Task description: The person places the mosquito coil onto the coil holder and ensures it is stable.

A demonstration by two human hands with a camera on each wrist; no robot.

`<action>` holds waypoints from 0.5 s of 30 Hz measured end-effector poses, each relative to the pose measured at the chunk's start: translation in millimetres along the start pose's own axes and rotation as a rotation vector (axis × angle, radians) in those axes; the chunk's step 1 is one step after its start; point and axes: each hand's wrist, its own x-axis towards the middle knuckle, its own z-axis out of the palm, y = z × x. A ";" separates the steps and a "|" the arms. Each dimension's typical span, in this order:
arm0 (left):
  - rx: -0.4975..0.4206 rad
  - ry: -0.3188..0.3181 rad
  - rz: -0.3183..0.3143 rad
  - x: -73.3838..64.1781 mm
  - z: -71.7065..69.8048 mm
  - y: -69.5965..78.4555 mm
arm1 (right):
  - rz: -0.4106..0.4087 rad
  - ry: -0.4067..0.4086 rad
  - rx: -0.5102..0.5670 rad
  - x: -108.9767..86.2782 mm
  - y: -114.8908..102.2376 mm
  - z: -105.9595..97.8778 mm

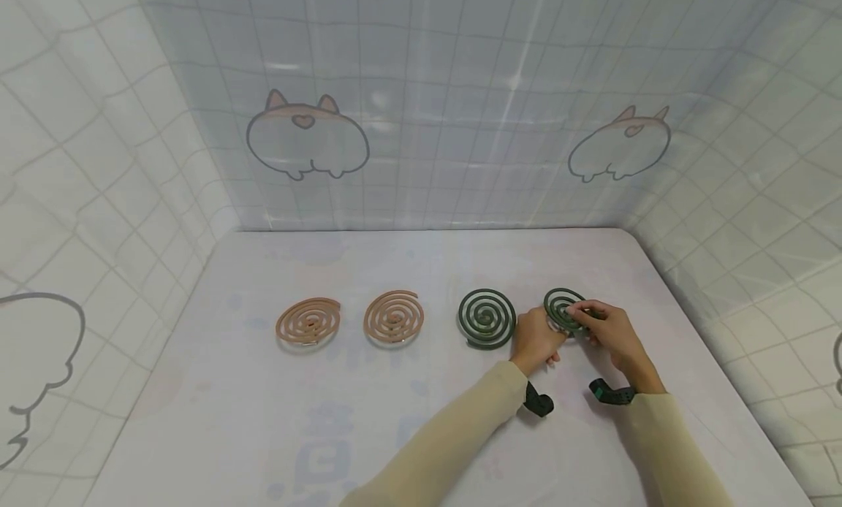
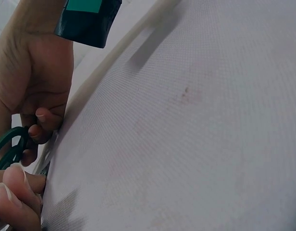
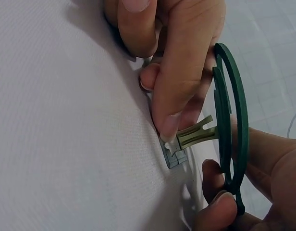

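My right hand point(image 1: 610, 333) pinches a green mosquito coil point(image 1: 560, 307) at its side, near the right of the table. In the right wrist view, that coil point(image 3: 241, 120) stands on edge with a small metal coil stand point(image 3: 197, 134) at its middle. My left hand point(image 1: 538, 337) reaches in from the left, its fingers point(image 3: 179, 79) pinching the stand low down, by its flat grey base. Another green mosquito coil point(image 1: 487, 318) lies just left of my left hand. The left wrist view catches both hands at its left edge, the held coil partly hidden by fingers.
Two brown mosquito coils point(image 1: 308, 321) point(image 1: 394, 317) sit on the left half of the white table point(image 1: 263, 419), raised a little above its cloth. Pale curtains with a grid pattern point(image 1: 460, 127) close off the back and both sides. Dark bands point(image 1: 612, 392) circle both wrists.
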 end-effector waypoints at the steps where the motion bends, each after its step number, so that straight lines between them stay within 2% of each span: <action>1: -0.001 0.000 0.002 0.1 -0.1 0.0 | -0.001 -0.002 0.002 0.0 0.0 0.1; 6: -0.016 -0.002 0.009 -0.2 -1.2 -0.1 | -0.005 -0.007 0.006 1.9 2.8 -0.1; 11: -0.028 -0.002 -0.053 -0.1 -1.4 1.5 | -0.012 -0.006 0.009 1.5 3.5 -1.0; 15: 0.021 -0.024 -0.088 0.2 -0.9 4.1 | -0.016 -0.003 -0.002 -0.3 2.2 -1.5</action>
